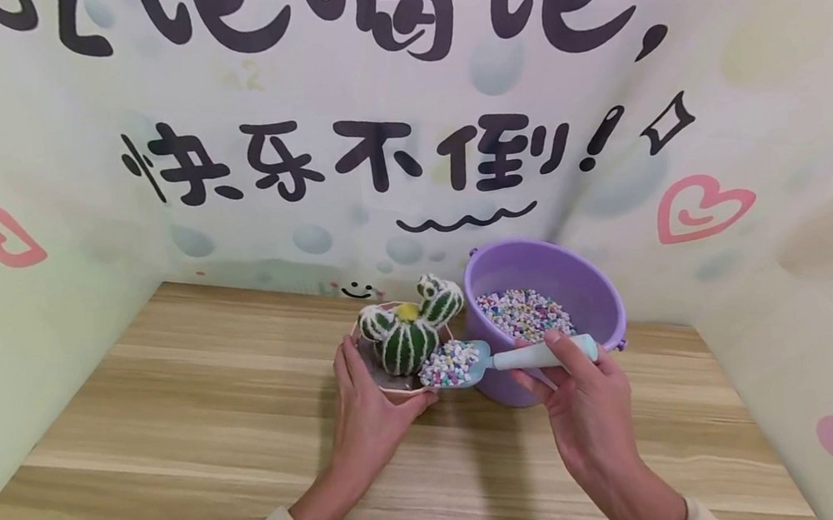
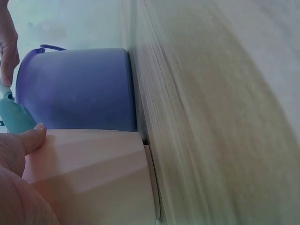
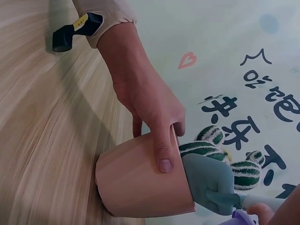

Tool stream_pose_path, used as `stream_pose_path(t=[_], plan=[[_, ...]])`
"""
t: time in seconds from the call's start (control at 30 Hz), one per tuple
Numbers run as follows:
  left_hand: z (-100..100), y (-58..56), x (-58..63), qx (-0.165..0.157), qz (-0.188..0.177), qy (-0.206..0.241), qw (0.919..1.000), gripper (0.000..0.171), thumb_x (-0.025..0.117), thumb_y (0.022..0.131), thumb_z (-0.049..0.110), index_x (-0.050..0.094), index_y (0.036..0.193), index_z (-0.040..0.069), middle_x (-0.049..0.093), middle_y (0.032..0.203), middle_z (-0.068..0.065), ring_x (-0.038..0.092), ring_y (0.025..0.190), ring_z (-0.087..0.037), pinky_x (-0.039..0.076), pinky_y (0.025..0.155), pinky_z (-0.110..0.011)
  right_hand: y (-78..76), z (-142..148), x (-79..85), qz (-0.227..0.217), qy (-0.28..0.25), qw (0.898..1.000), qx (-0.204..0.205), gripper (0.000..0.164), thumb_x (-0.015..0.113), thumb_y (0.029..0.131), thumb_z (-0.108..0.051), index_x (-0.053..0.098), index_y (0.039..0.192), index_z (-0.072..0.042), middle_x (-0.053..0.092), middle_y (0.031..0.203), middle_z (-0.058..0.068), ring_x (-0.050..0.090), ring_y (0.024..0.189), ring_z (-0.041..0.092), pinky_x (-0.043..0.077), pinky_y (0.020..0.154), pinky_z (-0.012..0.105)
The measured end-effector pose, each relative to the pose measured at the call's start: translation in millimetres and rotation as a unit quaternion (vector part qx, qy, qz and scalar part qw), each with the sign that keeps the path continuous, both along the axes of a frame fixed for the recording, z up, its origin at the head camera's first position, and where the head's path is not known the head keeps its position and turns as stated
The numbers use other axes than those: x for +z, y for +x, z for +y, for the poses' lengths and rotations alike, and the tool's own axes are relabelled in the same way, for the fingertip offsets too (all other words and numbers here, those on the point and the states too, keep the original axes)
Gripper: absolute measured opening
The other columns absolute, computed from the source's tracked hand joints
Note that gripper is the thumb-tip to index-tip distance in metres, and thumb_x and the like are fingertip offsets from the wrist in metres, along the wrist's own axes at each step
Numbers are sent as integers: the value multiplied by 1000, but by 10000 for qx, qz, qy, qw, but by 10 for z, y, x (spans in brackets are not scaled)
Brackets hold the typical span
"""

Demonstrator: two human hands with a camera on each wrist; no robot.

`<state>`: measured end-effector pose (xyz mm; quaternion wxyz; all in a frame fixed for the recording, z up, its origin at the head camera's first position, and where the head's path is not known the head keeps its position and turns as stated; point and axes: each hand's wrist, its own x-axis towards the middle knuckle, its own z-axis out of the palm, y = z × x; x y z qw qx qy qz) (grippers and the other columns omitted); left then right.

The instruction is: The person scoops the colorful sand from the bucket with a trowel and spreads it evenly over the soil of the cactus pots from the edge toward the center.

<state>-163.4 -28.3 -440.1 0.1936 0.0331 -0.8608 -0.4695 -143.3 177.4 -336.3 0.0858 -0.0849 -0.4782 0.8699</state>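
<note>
My left hand (image 1: 370, 419) grips the rim of a pinkish flower pot (image 3: 136, 178), its thumb on the outer wall. A green-and-white knitted-looking cactus (image 1: 404, 349) with a yellow top stands in the pot over a grey surface. With my right hand (image 1: 589, 411) I hold the pale blue-green handle of a small trowel (image 1: 539, 355). Its scoop bears a heap of multicoloured pebbles (image 1: 451, 364) and reaches over the pot's right rim, close beside the cactus. In the right wrist view, the underside of the scoop (image 3: 208, 180) lies at the pot's rim.
Behind the trowel and right of the pot stands a purple bucket (image 1: 578, 299), holding more small pebbles (image 1: 525, 312). Everything stands on a wood-grain table (image 1: 213, 413). A printed backdrop (image 1: 369, 80) with dark lettering rises right behind it.
</note>
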Motion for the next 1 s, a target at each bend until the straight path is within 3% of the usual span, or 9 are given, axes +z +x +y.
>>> stream_pose_path(t=[0.23,0.6,0.8,1.0], plan=[[-4,-2,-4,-41,-74,22,10000,136,92,59,45,6,154,1,16,155,-22,33,136,-40,38,108,-50,-24,-25,47,-73,241,9997,48,7,64,94,-10,60,91,-6,70,79,4,72,76,20,59,72,40],[-31,16,9,-131,-270,-10,9995,136,90,61,47,3,155,2,13,157,-22,30,139,-41,36,108,-52,-57,-59,110,-358,421,9984,151,14,66,93,-14,54,94,-7,70,83,4,72,82,22,58,78,43],[-191,14,71,-644,-565,103,9963,132,90,64,42,1,156,9,12,158,-20,28,140,-41,34,109,-54,-63,-57,111,-376,420,9983,165,18,67,92,-15,52,95,-7,69,84,3,73,79,21,58,78,44],[-381,-86,93,-1331,-500,-19,9898,131,90,65,39,1,156,11,13,159,-18,24,143,-38,28,112,-54,-76,-51,130,-325,507,9979,237,15,65,94,-14,52,93,-7,71,80,4,73,83,20,58,77,44]])
